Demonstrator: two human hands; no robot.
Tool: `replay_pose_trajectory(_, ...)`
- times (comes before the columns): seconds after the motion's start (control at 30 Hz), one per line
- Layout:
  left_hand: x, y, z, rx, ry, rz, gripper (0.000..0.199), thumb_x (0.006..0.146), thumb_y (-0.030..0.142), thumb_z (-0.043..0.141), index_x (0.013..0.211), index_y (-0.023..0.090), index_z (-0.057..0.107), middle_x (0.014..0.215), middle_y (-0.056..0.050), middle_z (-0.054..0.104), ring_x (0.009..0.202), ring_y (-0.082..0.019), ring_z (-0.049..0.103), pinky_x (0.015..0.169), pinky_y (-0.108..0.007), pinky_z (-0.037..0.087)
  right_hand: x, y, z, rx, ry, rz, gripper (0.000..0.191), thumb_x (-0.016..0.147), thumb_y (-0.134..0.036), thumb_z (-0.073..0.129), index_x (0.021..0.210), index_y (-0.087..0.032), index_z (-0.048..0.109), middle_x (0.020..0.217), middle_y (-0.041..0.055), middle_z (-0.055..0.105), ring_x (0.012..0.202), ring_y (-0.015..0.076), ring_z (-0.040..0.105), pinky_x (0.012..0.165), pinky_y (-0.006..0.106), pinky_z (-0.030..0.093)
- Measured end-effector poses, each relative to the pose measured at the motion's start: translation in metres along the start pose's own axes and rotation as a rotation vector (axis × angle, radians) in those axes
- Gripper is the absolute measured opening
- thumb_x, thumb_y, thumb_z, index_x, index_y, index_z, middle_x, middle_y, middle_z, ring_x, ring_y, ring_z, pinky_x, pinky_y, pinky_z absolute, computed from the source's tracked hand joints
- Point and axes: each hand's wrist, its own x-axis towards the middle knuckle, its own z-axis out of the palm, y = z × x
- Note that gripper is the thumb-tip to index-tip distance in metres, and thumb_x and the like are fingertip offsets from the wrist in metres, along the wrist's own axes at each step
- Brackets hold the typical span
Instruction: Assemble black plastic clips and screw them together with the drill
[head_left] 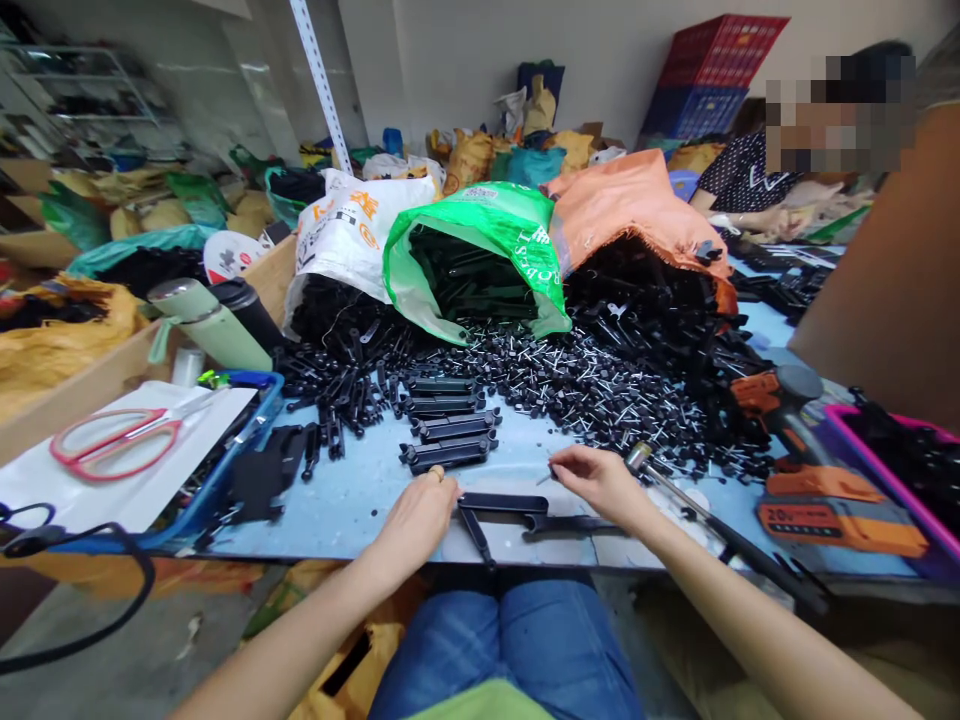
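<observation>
My left hand (420, 513) is closed at the left end of a hinged pair of long black plastic arms (504, 503), which lie in a V at the table's front edge. Between thumb and forefinger, my right hand (600, 482) pinches a small black-headed screw (545, 480), its silver shank pointing down and left. Under that hand a black wrench-shaped part (566, 525) lies flat. Just beyond my hands sits a row of several joined black arms (454, 425). A heap of black-headed screws (592, 390) spreads behind my right hand.
White (360, 225), green (480, 215) and orange (622, 205) sacks spill black parts across the back. At right are a hammer (697, 500), cordless drill (832, 500) and pink-rimmed bin (885, 470). Red-handled scissors (120, 440) lie on a blue tray (217, 500). A co-worker (750, 180) sits back right.
</observation>
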Motion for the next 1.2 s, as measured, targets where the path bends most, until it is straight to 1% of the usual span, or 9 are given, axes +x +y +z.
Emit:
replay_pose_trajectory(0.2, 0.005, 0.009, 0.005, 0.111, 0.037, 0.108, 0.023, 0.091, 0.023, 0.041, 0.082, 0.013, 0.059, 0.080, -0.008, 0.059, 0.073, -0.021, 0.060, 0.065, -0.031, 0.047, -0.026, -0.006, 0.014, -0.194, -0.033, -0.087, 0.017, 0.084, -0.026, 0.047, 0.090, -0.021, 0.062, 0.084, 0.0044, 0.067, 0.075, 0.0172, 0.063, 0.070, 0.029, 0.050)
replay_pose_trajectory(0.3, -0.001, 0.003, 0.021, 0.092, 0.174, 0.152, 0.026, 0.092, 0.026, 0.038, 0.085, 0.013, 0.060, 0.074, -0.008, 0.060, 0.071, -0.020, 0.060, 0.064, -0.031, 0.047, -0.029, -0.011, 0.015, -0.307, -0.095, -0.172, 0.018, 0.086, -0.021, 0.043, 0.093, -0.020, 0.060, 0.088, 0.0054, 0.066, 0.081, 0.0172, 0.062, 0.073, 0.028, 0.048)
replay_pose_trajectory(0.47, -0.010, -0.009, 0.048, 0.041, 0.401, 0.283, 0.030, 0.094, 0.019, 0.032, 0.114, 0.010, 0.052, 0.080, -0.011, 0.064, 0.077, -0.020, 0.060, 0.070, -0.033, 0.049, -0.031, -0.018, 0.015, -0.405, -0.136, -0.257, 0.019, 0.089, -0.019, 0.040, 0.094, -0.019, 0.057, 0.091, 0.0074, 0.064, 0.084, 0.0175, 0.061, 0.076, 0.029, 0.047)
replay_pose_trajectory(0.7, -0.009, -0.016, 0.063, 0.130, 0.423, 0.396, 0.028, 0.093, 0.014, 0.034, 0.112, 0.006, 0.053, 0.075, -0.011, 0.064, 0.073, -0.020, 0.059, 0.066, -0.035, 0.048, -0.033, -0.020, 0.014, -0.440, -0.123, -0.250, 0.016, 0.091, -0.020, 0.039, 0.096, -0.018, 0.055, 0.089, 0.0068, 0.063, 0.081, 0.0168, 0.060, 0.073, 0.027, 0.046)
replay_pose_trajectory(0.87, -0.010, -0.007, 0.053, 0.152, 0.473, 0.385, 0.026, 0.091, 0.017, 0.039, 0.112, 0.009, 0.052, 0.087, -0.011, 0.065, 0.088, -0.024, 0.057, 0.075, -0.041, 0.044, -0.031, -0.021, 0.009, -0.476, -0.179, -0.247, 0.018, 0.091, -0.021, 0.040, 0.086, -0.018, 0.057, 0.079, 0.0049, 0.063, 0.073, 0.0159, 0.060, 0.067, 0.026, 0.046)
replay_pose_trajectory(0.97, -0.004, 0.020, 0.043, 0.072, 0.394, 0.389, 0.033, 0.088, 0.027, 0.047, 0.117, 0.012, 0.048, 0.109, -0.012, 0.059, 0.107, -0.027, 0.049, 0.090, -0.046, 0.036, -0.028, -0.015, 0.011, -0.491, -0.215, -0.290, 0.020, 0.091, -0.023, 0.040, 0.087, -0.019, 0.059, 0.076, 0.0039, 0.064, 0.069, 0.0159, 0.061, 0.065, 0.026, 0.047)
replay_pose_trajectory(1.03, 0.003, 0.041, 0.040, 0.001, 0.276, 0.412, 0.049, 0.083, 0.039, 0.055, 0.122, 0.012, 0.044, 0.116, -0.013, 0.055, 0.110, -0.028, 0.046, 0.093, -0.045, 0.035, -0.028, -0.005, 0.016, -0.442, -0.156, -0.328, 0.019, 0.091, -0.024, 0.041, 0.094, -0.020, 0.060, 0.083, 0.0046, 0.066, 0.074, 0.0161, 0.062, 0.068, 0.027, 0.049)
replay_pose_trajectory(1.13, 0.015, 0.061, 0.043, -0.076, 0.126, 0.382, 0.066, 0.072, 0.053, 0.063, 0.121, 0.012, 0.044, 0.107, -0.011, 0.057, 0.100, -0.027, 0.049, 0.085, -0.041, 0.040, -0.035, 0.016, 0.026, -0.355, -0.020, -0.441, 0.026, 0.091, -0.023, 0.043, 0.113, -0.021, 0.055, 0.107, 0.0077, 0.063, 0.096, 0.0176, 0.060, 0.083, 0.030, 0.048)
replay_pose_trajectory(1.2, 0.020, 0.065, 0.048, -0.102, 0.073, 0.352, 0.062, 0.072, 0.050, 0.064, 0.119, 0.014, 0.046, 0.101, -0.008, 0.059, 0.094, -0.026, 0.051, 0.081, -0.039, 0.041, -0.043, 0.030, 0.032, -0.321, 0.034, -0.488, 0.036, 0.090, -0.024, 0.046, 0.125, -0.022, 0.047, 0.116, 0.0088, 0.059, 0.105, 0.0188, 0.056, 0.088, 0.032, 0.047)
